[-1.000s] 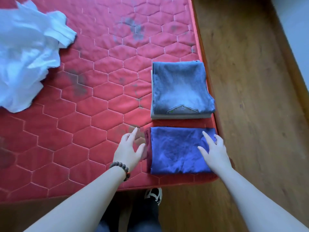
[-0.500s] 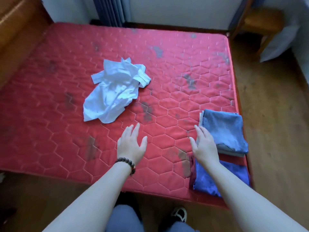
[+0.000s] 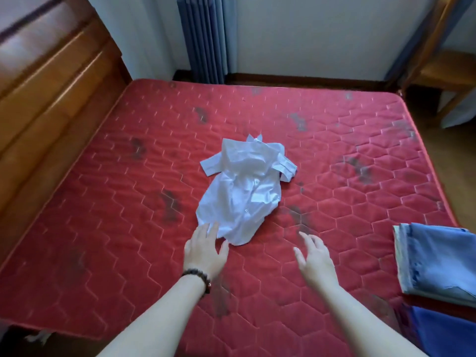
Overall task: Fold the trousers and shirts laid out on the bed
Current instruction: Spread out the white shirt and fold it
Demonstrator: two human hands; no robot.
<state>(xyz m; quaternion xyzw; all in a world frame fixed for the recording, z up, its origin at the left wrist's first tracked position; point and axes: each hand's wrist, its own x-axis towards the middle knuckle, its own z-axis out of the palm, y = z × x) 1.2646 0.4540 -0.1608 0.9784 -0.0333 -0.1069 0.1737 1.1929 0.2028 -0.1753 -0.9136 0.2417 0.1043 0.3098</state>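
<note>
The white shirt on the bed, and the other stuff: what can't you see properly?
- White shirt, head view: crumpled, so its own folds hide its underside.
- Folded jeans: right edge cuts them off.
- Blue folded garment: cut off at the corner.
- Left hand: whether fingertips touch the shirt is unclear.

Both bare forearms reach forward from the near edge, roughly parallel, palms down. The left hand [image 3: 206, 251] is spread flat, fingers straight and slightly fanned, thumb angled out to the right, its fingertips [image 3: 210, 228] the farthest part of it. A dark beaded bracelet [image 3: 197, 277] circles the left wrist. The right hand [image 3: 314, 261], well apart to the right, is also extended with fingers straight and loosely splayed, pointing far and a little left, thumb out to the left. Neither hand grips anything.
</note>
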